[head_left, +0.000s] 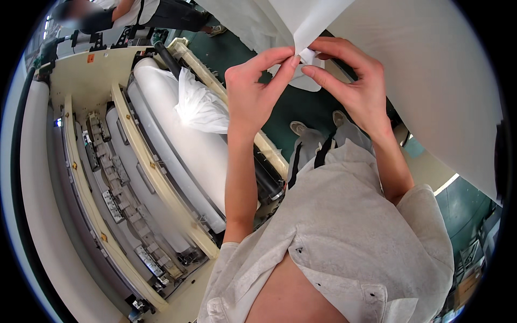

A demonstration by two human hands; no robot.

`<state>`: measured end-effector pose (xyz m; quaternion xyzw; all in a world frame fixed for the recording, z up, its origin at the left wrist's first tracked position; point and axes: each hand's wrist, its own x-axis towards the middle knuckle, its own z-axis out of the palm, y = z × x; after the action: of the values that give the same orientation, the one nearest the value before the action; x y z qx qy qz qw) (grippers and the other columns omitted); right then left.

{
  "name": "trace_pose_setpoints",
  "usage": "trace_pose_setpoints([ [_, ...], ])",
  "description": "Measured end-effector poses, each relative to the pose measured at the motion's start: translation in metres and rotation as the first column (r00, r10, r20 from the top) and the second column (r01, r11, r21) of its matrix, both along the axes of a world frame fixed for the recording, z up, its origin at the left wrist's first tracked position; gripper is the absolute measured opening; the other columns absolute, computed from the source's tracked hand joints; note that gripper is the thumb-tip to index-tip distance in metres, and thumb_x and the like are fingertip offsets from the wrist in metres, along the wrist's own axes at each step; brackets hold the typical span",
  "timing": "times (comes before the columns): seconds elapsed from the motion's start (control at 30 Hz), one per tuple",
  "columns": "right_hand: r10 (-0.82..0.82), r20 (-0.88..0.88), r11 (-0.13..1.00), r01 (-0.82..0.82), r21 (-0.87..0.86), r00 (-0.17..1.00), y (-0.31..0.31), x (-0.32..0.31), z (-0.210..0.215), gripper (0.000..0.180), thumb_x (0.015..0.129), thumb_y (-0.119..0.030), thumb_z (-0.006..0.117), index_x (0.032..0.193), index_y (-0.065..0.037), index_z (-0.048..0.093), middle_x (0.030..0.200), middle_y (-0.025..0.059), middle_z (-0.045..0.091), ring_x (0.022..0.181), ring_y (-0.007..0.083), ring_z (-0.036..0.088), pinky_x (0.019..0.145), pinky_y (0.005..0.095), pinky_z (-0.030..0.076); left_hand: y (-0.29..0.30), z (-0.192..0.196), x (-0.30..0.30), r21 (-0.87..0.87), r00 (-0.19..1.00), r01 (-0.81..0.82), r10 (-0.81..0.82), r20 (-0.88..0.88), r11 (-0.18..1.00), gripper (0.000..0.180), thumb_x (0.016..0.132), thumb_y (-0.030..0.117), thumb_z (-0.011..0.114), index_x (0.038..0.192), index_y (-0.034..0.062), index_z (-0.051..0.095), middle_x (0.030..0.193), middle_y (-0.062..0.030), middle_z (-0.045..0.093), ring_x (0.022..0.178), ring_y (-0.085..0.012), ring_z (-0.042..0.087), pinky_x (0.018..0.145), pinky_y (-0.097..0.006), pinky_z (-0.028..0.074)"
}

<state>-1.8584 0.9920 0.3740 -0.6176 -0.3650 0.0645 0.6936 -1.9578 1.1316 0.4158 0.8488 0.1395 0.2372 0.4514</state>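
A thin white sheet point(318, 19) hangs down from the top and narrows to a folded, gathered end between my hands. My left hand point(252, 89) pinches that end between thumb and forefinger. My right hand point(355, 72) has its fingers curled round the other side of the same end, thumb close to the left fingertips; part of its grip is hidden by the folds. A small loose flap of the sheet point(307, 81) dangles just below my fingers. On the right, very near, is a big white roll point(425, 81).
On the left stands a cream-framed machine point(81, 72) with a long white roll point(183, 148); a crumpled white sheet point(202, 110) bunches over it. A black shaft end point(272, 188) sticks out near my left forearm. Another person point(156, 16) stands beyond the machine. The floor point(285, 105) is green.
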Motion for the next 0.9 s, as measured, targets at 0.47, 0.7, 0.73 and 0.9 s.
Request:
trace_pose_setpoints([
  [0.47,-0.006,-0.122,0.994,-0.007,-0.113,0.993,-0.0032,-0.0006,-0.0074,0.025,0.082,-0.018,0.072,0.102,-0.004,0.07,0.09,0.0077,0.071,0.079,0.0166,0.066,0.073,0.0267,0.05,-0.0005,-0.0027,0.0077,-0.081,1.0,0.014,-0.013,0.014,0.997,0.014,0.082,0.007,0.072,0.093,-0.0006,0.07,0.082,-0.0057,0.071,0.077,-0.0108,0.067,0.07,-0.022,0.05],
  [0.7,0.024,-0.204,0.991,-0.051,-0.128,0.979,-0.0052,0.0011,-0.006,0.022,0.087,-0.018,0.065,0.103,-0.003,0.07,0.09,0.0075,0.072,0.08,0.0131,0.066,0.072,0.0251,0.049,0.0013,-0.0055,0.0079,-0.126,1.0,0.024,-0.024,0.003,0.992,0.014,0.082,0.007,0.071,0.093,-0.0007,0.07,0.082,-0.0061,0.071,0.078,-0.0109,0.067,0.072,-0.022,0.05],
  [0.73,0.029,-0.205,0.991,-0.054,-0.121,0.978,-0.0049,0.0011,-0.0062,0.022,0.088,-0.018,0.065,0.103,-0.003,0.07,0.09,0.0074,0.072,0.081,0.0127,0.066,0.072,0.025,0.049,0.0013,-0.0053,0.0078,-0.124,1.0,0.025,-0.024,0.004,0.992,0.014,0.082,0.007,0.071,0.093,-0.0007,0.07,0.082,-0.0061,0.071,0.079,-0.011,0.067,0.072,-0.022,0.05],
  [0.9,0.049,-0.245,0.993,-0.074,-0.092,0.968,-0.0032,0.0007,-0.0047,0.023,0.088,-0.018,0.064,0.104,-0.002,0.07,0.09,0.0069,0.072,0.081,0.0125,0.065,0.073,0.0251,0.049,0.0026,-0.0049,0.0084,-0.111,1.0,0.024,-0.025,-0.004,0.994,0.014,0.083,0.007,0.07,0.094,-0.0006,0.07,0.083,-0.006,0.071,0.081,-0.0116,0.068,0.073,-0.023,0.051],
])
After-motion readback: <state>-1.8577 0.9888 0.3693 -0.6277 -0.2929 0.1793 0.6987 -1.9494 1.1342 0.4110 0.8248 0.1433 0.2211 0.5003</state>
